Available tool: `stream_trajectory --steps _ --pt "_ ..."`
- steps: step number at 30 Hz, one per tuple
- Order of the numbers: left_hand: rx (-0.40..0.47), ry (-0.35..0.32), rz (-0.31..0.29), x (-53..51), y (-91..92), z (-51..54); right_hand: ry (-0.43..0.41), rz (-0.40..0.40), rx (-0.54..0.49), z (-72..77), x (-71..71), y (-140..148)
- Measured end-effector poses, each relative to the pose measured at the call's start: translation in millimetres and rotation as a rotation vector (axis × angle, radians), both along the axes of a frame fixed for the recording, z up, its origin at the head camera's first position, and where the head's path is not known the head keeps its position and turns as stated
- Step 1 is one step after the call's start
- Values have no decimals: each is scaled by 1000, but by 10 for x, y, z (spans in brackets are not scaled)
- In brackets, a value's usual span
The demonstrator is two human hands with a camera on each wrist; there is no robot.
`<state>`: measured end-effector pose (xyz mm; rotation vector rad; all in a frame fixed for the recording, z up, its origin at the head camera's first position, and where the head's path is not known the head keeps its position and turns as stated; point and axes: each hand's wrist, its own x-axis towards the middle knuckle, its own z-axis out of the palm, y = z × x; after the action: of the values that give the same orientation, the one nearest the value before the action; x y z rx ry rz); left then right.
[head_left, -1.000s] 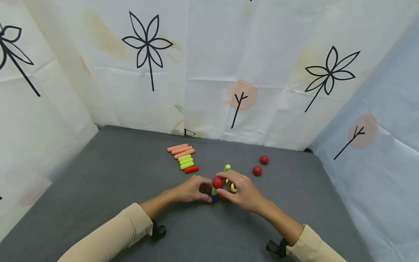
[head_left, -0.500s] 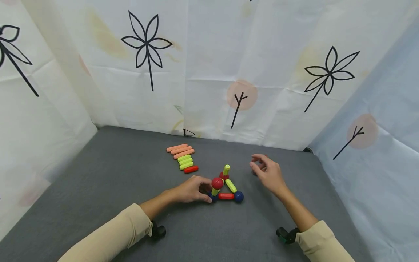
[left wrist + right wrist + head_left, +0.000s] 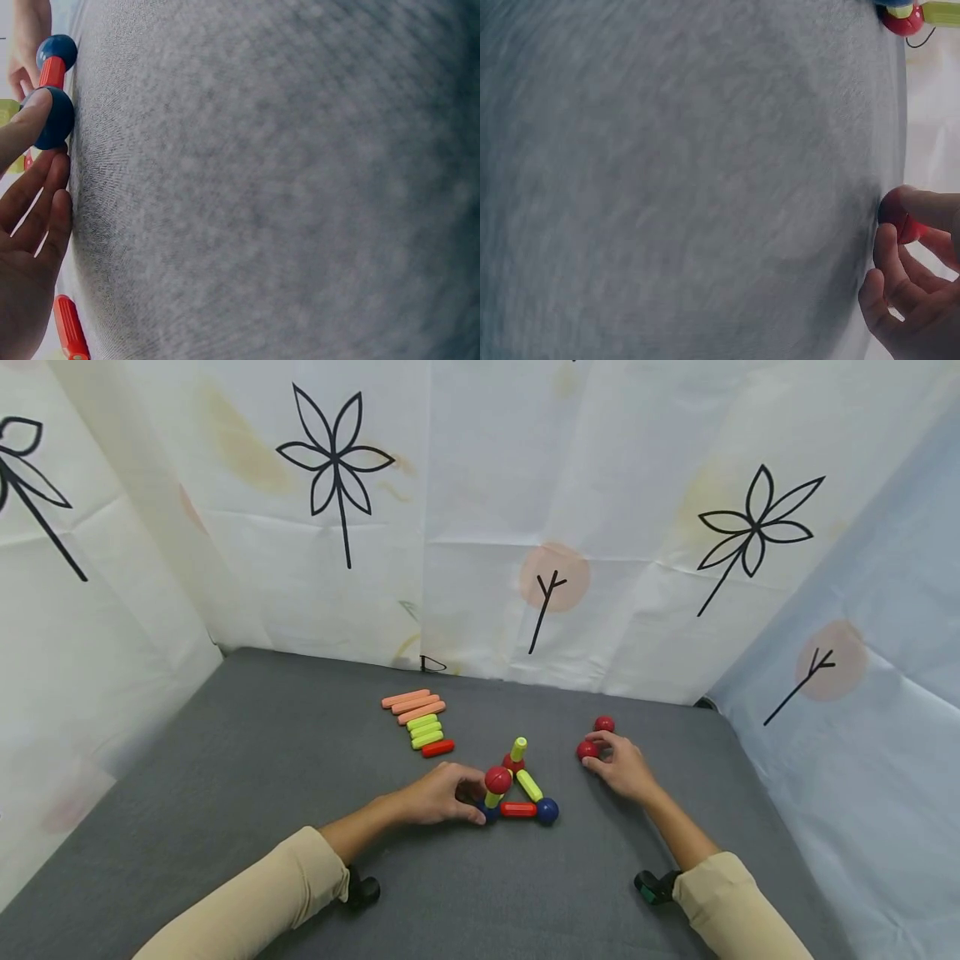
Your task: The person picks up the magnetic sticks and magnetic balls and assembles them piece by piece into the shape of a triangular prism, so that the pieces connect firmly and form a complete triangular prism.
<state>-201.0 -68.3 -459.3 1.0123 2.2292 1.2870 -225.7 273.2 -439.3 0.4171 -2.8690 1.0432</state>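
My left hand (image 3: 444, 792) pinches a blue ball (image 3: 58, 124) at the near left corner of a small structure of balls and rods. On that corner a short yellow-green rod stands upright, topped by a red ball (image 3: 498, 779). A red rod (image 3: 518, 809) links it to a second blue ball (image 3: 547, 811), and a yellow-green rod (image 3: 529, 786) runs to a red ball (image 3: 513, 764) at the back, which bears another upright rod (image 3: 518, 748). To the right, my right hand (image 3: 622, 767) pinches a loose red ball (image 3: 895, 212) on the table between thumb and fingers.
Another red ball (image 3: 604, 724) lies just behind the right hand. Loose rods lie in a slanting row behind the left hand: orange ones (image 3: 415, 702), yellow-green ones (image 3: 425, 732) and one red rod (image 3: 438, 748). White printed cloth (image 3: 480, 527) hangs behind the grey table (image 3: 300, 735).
My right hand has let go of the red ball on top of the structure and moved right to a loose red ball, which it now grips. The left hand has stayed at the blue ball.
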Motion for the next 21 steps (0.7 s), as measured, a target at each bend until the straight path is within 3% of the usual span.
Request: stream_trajectory --steps 6,13,17,21 --pt "-7 4 5 -4 0 -5 42 3 -99 196 63 -236" --pt "1 25 -2 -14 -9 -13 107 192 -213 504 182 -614" --pt "-1 27 -5 -16 -10 -14 110 295 -211 504 198 -742" --pt "-8 26 -3 -12 -8 -22 95 333 -212 424 192 -799"
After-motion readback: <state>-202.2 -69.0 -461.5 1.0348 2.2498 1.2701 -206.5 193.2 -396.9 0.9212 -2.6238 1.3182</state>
